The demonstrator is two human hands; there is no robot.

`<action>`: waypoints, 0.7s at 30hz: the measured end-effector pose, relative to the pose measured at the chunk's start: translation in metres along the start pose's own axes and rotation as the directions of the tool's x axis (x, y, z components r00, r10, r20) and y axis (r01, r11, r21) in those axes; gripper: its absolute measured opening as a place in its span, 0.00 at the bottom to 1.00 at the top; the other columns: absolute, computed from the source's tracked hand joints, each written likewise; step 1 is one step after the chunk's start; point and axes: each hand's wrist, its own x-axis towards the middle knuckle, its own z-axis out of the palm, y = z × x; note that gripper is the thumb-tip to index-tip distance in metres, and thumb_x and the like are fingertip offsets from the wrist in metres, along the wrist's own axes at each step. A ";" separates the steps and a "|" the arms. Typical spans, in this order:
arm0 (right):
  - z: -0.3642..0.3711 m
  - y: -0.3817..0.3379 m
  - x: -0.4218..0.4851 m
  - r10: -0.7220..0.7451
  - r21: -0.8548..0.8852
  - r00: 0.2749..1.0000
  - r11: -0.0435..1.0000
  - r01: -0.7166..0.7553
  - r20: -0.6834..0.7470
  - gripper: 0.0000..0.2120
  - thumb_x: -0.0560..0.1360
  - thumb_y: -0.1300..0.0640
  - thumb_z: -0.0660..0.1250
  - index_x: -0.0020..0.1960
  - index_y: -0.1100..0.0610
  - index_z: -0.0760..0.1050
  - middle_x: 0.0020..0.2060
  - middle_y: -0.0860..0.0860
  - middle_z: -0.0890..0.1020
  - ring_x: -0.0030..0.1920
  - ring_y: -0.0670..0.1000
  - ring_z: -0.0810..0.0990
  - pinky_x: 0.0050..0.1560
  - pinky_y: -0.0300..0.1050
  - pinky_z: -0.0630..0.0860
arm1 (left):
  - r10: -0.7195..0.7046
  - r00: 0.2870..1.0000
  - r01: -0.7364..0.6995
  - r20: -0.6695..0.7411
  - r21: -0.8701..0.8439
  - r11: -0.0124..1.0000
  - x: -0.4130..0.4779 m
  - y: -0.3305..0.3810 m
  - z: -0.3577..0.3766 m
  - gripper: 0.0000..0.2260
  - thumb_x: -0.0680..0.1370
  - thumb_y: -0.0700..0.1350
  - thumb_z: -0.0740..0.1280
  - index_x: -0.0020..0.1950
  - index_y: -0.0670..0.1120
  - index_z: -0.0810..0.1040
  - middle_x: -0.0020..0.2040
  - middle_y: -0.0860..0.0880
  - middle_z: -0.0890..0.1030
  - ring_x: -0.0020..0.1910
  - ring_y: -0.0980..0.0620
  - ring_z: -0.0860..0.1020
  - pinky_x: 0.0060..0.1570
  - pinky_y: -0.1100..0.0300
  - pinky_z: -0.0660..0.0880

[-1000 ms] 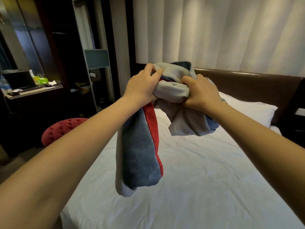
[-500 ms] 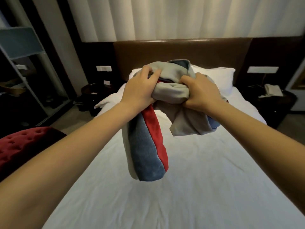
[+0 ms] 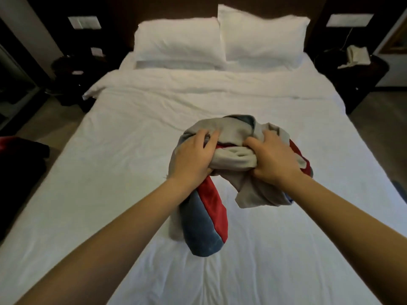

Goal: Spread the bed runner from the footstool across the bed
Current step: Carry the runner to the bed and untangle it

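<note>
The bed runner [image 3: 231, 159] is off the footstool and up over the middle of the bed [image 3: 110, 172], wadded into a grey, blue and red bundle that both hands clamp from above. The left hand [image 3: 191, 157] grips the left side of the wad with its fingers curled into the grey cloth. The right hand [image 3: 273, 159] grips the right side in the same way, and only a short grey roll of fabric shows between them. The hands sit side by side on a left-to-right line, close together, and neither is clearly nearer the cloth than the other. The bundle itself has no clear long axis yet. Its one loose tail, blue with a red stripe, hangs from under the left hand toward the near edge, so it runs near to far along the bed's length. Whether its tip touches the sheet cannot be told. Judging by the task, the runner's length has to turn crosswise, left to right over the bed. That calls for the hands to find two ends and draw apart. By count there is one runner, one bed and two hands. Two white pillows, one left [image 3: 178, 40] and one right [image 3: 264, 36], stand at the far end. A dark red shape at the left edge [image 3: 6, 143] is probably the footstool.
</note>
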 end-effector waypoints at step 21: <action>0.274 0.103 -0.107 0.057 0.051 0.931 0.995 -0.080 0.360 0.18 0.73 0.46 0.66 0.61 0.47 0.68 0.54 0.54 0.68 0.54 0.57 0.69 0.46 0.48 0.74 | 0.068 0.908 -0.060 0.414 -0.032 0.998 -0.105 0.080 0.275 0.46 0.61 0.65 0.73 0.74 0.47 0.63 0.66 0.41 0.71 0.63 0.41 0.71 0.64 0.38 0.66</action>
